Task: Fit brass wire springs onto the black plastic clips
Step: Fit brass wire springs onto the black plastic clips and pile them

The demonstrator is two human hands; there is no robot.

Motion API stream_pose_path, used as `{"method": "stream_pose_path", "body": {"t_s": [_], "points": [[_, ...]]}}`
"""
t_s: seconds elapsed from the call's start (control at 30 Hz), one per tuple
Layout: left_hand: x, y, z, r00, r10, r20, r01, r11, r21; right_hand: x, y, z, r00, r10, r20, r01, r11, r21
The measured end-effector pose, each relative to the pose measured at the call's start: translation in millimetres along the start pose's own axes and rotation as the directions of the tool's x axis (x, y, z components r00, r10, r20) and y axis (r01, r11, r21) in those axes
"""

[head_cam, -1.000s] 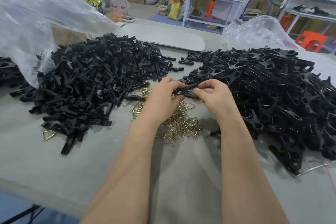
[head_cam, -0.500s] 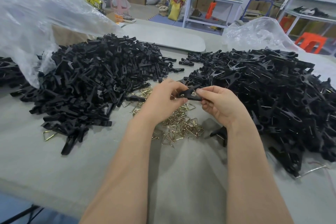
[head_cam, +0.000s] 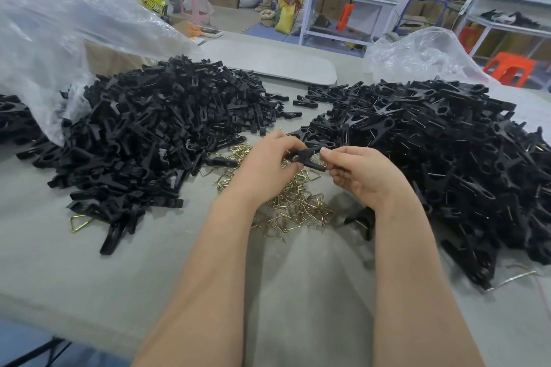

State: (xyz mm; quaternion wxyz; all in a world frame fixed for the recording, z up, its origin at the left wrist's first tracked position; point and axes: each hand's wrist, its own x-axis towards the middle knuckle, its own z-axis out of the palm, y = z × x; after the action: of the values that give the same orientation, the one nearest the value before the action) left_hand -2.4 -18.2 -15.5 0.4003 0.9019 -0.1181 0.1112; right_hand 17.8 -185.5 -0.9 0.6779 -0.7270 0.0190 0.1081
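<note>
Pinching one black clip (head_cam: pixel 307 155), left hand (head_cam: pixel 265 167) and right hand (head_cam: pixel 362 173) fingers curl round it.

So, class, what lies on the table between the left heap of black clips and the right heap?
In the head view, loose brass wire springs lie there; above them the left hand and right hand hold one black clip.

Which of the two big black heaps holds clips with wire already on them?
The right-hand heap: its clips are crossed pairs with thin wire glinting; the left-hand heap shows bare single pieces.
</note>
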Motion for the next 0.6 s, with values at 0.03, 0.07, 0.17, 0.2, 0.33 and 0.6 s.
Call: {"method": "stream_pose_path", "body": {"t_s": [0.03,0.07,0.17,0.2,0.33,0.6], "points": [[-0.1,0.1,-0.1,1.0,0.003,0.0,-0.002,1.0,-0.01,-0.2,-0.3,0.0,1.0,-0.011,0.005,0.011,1.0,-0.006],[-0.4,0.4,-0.4,1.0,0.006,0.0,-0.006,1.0,-0.026,-0.1,-0.4,-0.1,1.0,-0.019,0.007,0.019,1.0,-0.009],[-0.8,1.9,-1.2,1.0,0.014,0.0,-0.014,0.998,-0.063,-0.6,-0.8,-0.9,1.0,-0.025,0.011,0.025,1.0,-0.004],[-0.9,2.3,-1.3,1.0,0.017,0.004,-0.017,0.998,-0.065,-0.8,-0.8,-1.3,1.0,-0.024,0.012,0.024,1.0,-0.007],[-0.6,3.6,-1.2,0.999,0.03,0.022,-0.029,0.998,-0.054,-0.3,-1.2,-2.7,1.0,-0.021,-0.009,0.021,0.998,-0.054],[-0.2,2.9,-1.1,0.998,0.037,0.057,-0.035,0.998,-0.05,0.5,-0.2,-4.7,0.999,-0.036,-0.023,0.034,0.994,-0.103]]}}
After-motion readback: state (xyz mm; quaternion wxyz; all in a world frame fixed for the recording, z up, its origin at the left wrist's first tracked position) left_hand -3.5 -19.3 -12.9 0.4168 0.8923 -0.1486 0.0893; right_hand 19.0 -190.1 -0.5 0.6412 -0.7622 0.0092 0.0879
